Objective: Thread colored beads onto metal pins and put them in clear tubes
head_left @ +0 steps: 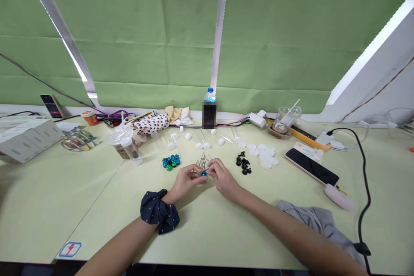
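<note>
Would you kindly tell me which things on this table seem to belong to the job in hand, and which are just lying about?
Seemingly in the job:
blue ball being handled
metal pieces beside it
pile of blue and green balls

Apparently just lying about:
phone on the right
bottle at the back
grey cloth

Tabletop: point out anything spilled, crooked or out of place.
I see no spill. The white-capped tubes lie scattered at mixed angles, whereas the coloured balls and black pieces are grouped. The grey cloth by the right forearm is crumpled, looking dropped rather than folded.
</note>
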### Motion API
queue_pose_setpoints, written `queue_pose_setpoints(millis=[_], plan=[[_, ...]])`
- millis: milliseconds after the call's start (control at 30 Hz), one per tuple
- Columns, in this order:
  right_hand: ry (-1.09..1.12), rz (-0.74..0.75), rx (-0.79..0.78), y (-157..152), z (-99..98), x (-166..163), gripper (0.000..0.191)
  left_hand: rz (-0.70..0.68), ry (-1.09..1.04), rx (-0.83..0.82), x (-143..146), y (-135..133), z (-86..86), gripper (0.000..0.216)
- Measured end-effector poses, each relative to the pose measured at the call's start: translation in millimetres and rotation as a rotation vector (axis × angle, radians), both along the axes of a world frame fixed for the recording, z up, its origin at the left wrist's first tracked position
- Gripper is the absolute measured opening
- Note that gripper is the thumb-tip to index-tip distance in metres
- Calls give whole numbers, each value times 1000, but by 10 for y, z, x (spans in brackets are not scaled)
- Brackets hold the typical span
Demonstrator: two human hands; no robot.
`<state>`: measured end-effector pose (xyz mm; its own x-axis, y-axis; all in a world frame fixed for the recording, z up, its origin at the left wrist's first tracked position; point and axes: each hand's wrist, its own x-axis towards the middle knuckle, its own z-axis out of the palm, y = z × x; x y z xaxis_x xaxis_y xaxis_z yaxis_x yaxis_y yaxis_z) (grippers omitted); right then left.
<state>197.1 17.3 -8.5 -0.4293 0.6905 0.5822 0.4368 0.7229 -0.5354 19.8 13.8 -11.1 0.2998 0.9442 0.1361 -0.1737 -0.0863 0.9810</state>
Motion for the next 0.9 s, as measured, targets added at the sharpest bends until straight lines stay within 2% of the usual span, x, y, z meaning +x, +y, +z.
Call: queue_pose_setpoints(millis=[900], plan=[[-93, -180, 29, -56, 22, -32, 17, -11, -6, 15, 15, -10, 26, 27]])
